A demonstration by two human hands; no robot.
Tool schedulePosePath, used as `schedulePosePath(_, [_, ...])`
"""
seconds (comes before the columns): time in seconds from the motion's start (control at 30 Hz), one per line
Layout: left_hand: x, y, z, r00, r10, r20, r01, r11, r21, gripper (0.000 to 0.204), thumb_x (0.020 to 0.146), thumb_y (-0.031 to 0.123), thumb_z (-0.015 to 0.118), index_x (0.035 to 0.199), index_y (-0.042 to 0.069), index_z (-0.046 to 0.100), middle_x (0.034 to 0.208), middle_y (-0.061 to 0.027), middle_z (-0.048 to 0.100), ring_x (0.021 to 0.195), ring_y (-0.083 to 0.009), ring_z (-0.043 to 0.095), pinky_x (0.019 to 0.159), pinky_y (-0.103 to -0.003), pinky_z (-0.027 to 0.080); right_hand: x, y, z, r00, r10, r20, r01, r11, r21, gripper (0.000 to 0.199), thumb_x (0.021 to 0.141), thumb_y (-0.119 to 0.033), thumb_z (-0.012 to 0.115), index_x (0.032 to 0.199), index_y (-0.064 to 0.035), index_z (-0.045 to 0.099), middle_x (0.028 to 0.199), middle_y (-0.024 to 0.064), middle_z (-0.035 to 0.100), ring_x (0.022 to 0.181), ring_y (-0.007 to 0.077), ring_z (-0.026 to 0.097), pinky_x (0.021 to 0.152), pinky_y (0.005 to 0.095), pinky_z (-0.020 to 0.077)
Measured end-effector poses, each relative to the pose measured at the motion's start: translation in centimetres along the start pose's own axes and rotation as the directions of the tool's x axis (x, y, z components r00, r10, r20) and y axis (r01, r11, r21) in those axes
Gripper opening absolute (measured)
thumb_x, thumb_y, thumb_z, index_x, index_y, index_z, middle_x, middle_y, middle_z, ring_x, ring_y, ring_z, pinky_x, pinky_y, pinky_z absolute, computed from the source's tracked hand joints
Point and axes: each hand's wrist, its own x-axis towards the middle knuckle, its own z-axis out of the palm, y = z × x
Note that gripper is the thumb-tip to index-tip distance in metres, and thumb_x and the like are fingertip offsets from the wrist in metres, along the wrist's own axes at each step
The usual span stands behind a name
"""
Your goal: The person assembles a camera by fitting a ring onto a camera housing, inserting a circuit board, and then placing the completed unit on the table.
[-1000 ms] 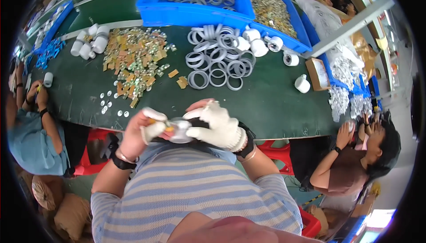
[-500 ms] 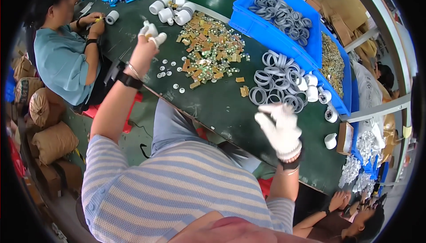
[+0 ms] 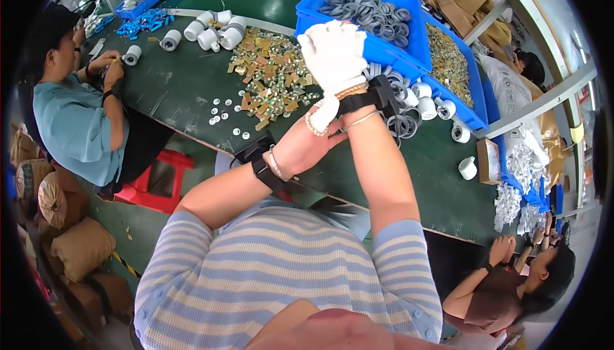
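My right hand [image 3: 334, 56] wears a white knit glove and is raised over the table, fingers stretched out, holding nothing visible. A beaded bracelet [image 3: 352, 90], a thin bangle and a black band with a dark box-like device [image 3: 382, 96] circle its wrist. My left hand [image 3: 306, 144] has a bare palm and white-covered fingers. It is closed at my right wrist, just below the glove's cuff; some of its fingertips are hidden. Small gold-and-green circuit boards [image 3: 268, 72] lie heaped left of the glove. Grey rings [image 3: 404, 125] lie right of my wrist, partly covered by my arm.
A blue bin [image 3: 412, 59] of grey rings stands behind my hands, beside another holding small boards [image 3: 451, 62]. White cylindrical housings [image 3: 211, 35] and small white discs [image 3: 217, 110] lie leftward. Co-workers sit at left [image 3: 80, 120] and lower right [image 3: 495, 295].
My left hand has moved right and down from the left side of the table to my right wrist. My right hand has moved up and left. The view has shifted slightly.
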Motion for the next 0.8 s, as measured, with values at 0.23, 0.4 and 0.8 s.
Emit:
schedulePosePath(0.23, [-0.4,-0.5,-1.9,0.997,-0.077,0.011,0.078,0.994,-0.081,0.057,0.105,0.042,0.063,0.150,0.011,0.051,0.151,-0.0043,0.058,0.139,-0.0201,0.053,0.120,-0.041,0.038,0.1,-3.8,0.4,0.989,0.144,0.028,-0.147,0.968,0.204,0.020,0.089,-0.037,0.076,0.083,-0.0182,0.071,0.084,0.0076,0.070,0.087,0.0318,0.066,0.080,0.0485,0.0494])
schedulePosePath(0.4, [-0.6,-0.6,-1.8,0.992,-0.087,0.089,0.095,0.992,-0.086,0.072,0.103,0.046,0.064,0.158,0.005,0.041,0.161,-0.0150,0.047,0.146,-0.0283,0.048,0.125,-0.046,0.033,0.2,-4.7,-0.2,0.904,0.285,0.318,-0.427,0.634,0.645,0.027,0.090,-0.035,0.077,0.091,-0.0080,0.079,0.082,0.0123,0.072,0.089,0.0298,0.070,0.088,0.0421,0.0531])
schedulePosePath(0.8, [-1.3,-1.4,-0.9,0.992,-0.114,-0.049,0.113,0.993,-0.030,0.069,0.106,0.044,0.059,0.156,-0.002,0.044,0.156,-0.0139,0.053,0.144,-0.0257,0.050,0.124,-0.044,0.035,-0.8,-4.8,-0.5,0.453,0.277,0.847,-0.621,-0.584,0.523,0.024,0.091,-0.029,0.083,0.092,-0.0066,0.073,0.087,0.0022,0.071,0.079,0.0111,0.063,0.068,0.0269,0.0480])
